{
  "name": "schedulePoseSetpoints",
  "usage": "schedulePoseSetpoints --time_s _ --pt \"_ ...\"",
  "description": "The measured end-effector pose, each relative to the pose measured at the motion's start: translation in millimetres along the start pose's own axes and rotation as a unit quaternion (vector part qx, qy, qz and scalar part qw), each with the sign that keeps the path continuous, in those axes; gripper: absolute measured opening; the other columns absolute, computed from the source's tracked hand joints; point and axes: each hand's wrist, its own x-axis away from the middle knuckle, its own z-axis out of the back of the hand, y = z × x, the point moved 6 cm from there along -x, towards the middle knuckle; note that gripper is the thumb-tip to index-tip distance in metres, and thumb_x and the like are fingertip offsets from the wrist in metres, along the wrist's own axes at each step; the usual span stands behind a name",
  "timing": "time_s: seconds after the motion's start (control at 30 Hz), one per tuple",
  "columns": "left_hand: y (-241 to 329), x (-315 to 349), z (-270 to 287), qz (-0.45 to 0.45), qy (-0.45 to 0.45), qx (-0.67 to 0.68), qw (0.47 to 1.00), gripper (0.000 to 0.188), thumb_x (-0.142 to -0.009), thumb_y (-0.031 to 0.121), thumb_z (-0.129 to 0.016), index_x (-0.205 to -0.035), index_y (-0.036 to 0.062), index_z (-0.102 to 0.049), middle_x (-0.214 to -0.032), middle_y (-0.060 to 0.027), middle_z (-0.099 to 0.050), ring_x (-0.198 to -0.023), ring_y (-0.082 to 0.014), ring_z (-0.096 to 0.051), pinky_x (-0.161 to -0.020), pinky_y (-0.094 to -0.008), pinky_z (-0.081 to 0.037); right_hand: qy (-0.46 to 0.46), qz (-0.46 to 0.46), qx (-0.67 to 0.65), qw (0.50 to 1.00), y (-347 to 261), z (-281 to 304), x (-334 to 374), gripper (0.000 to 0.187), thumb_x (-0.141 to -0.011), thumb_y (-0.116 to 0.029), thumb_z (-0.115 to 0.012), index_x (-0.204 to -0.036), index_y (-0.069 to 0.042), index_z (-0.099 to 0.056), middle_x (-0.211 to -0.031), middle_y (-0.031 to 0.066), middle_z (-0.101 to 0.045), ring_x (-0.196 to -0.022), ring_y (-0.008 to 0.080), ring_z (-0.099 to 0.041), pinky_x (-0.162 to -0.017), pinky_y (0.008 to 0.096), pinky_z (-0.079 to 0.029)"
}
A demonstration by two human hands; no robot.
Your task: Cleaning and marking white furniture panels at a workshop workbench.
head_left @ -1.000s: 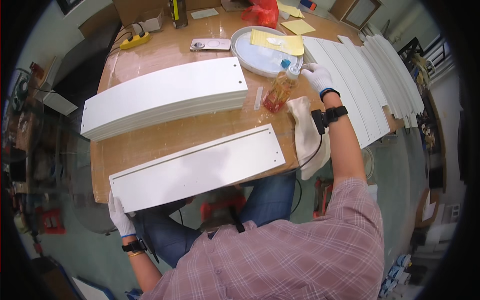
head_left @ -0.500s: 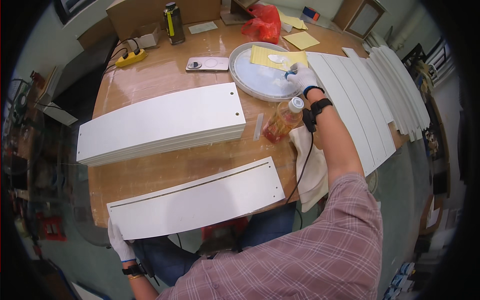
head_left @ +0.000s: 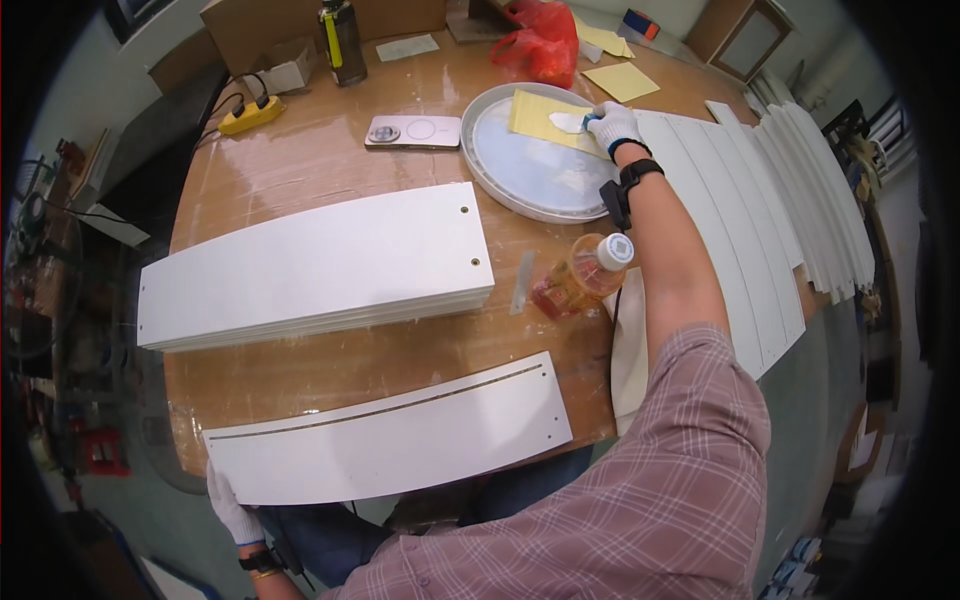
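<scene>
In white gloves, my left hand [head_left: 232,512] grips the left end of a long white panel [head_left: 390,440] with a dark groove and small holes. The panel lies along the table's near edge; some of the left fingers are hidden by it. My right hand [head_left: 614,126] reaches far out, fingers closed on a small blue tool [head_left: 591,120], mostly hidden by the glove. It is at a blob of white paste [head_left: 568,122] on a yellow sheet [head_left: 540,117]. The sheet lies on a round, pale lid-like tray [head_left: 487,175].
A stack of white panels [head_left: 320,265] lies at left centre; more white boards [head_left: 715,190] are at right. A drink bottle [head_left: 582,280] stands beside my right forearm, near a cloth [head_left: 628,350]. Farther back are a pale device [head_left: 412,133], red bag [head_left: 545,45], dark bottle [head_left: 343,45] and yellow power strip [head_left: 250,115].
My right hand has moved from the sheet's near edge to the paste, with the blue tool in it. My left hand stays at the panel's end. The whole view has shifted slightly.
</scene>
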Motion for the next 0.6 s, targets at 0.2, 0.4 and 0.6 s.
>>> schedulePoseSetpoints --time_s 0.2,0.4,0.6 --pt "12 5 -14 0.012 0.034 0.035 0.999 0.049 -0.099 0.022 -0.048 -0.139 -0.0042 -0.036 -0.137 -0.0135 -0.045 -0.118 -0.02 -0.05 -0.099 -0.0334 -0.043 -0.017 0.018 0.038 0.999 -8 2 -3 0.031 -0.078 -0.025 -0.066 -0.104 -0.008 -0.069 -0.108 0.0194 -0.065 -0.101 0.0319 -0.062 -0.089 0.0378 -0.048" --pt "10 4 -10 0.01 0.01 0.035 0.999 0.049 -0.099 0.022 -0.047 -0.139 -0.0043 -0.035 -0.136 -0.0132 -0.046 -0.117 -0.0201 -0.051 -0.098 -0.0334 -0.044 0.029 -0.121 -0.09 0.988 13 23 0 0.037 -0.074 -0.031 -0.067 -0.103 -0.01 -0.07 -0.11 0.0163 -0.066 -0.105 0.0301 -0.062 -0.091 0.0355 -0.048" --pt "12 14 0 0.003 0.017 0.038 0.999 0.047 -0.099 0.02 -0.047 -0.139 -0.0035 -0.035 -0.136 -0.0141 -0.047 -0.116 -0.0208 -0.052 -0.098 -0.0337 -0.045 -0.035 0.063 0.13 0.989 -22 -1 24 0.03 -0.075 -0.031 -0.064 -0.098 -0.012 -0.07 -0.104 0.0158 -0.067 -0.101 0.0297 -0.063 -0.088 0.0364 -0.048"
